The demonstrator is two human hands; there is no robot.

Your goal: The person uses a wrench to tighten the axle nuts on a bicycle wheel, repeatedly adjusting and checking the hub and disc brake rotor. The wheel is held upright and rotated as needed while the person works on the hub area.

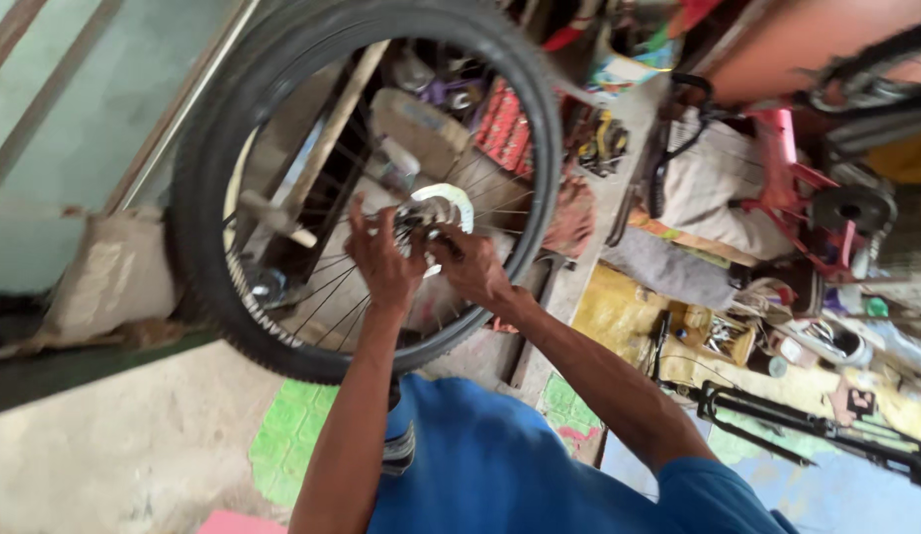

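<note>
At the middle of the upright bicycle wheel [367, 188], left hand [381, 262] and right hand [475, 267] both clamp on its metal hub [431, 213].

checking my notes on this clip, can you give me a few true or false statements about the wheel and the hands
1. Both hands are at the middle of the bicycle wheel. True: the left hand and right hand meet at the hub.
2. The wheel has no tyre. False: a black knobbly tyre is fitted on it.
3. The person wears a blue top. True.
4. The left hand rests on the floor. False: it is raised against the spokes by the hub.
</note>
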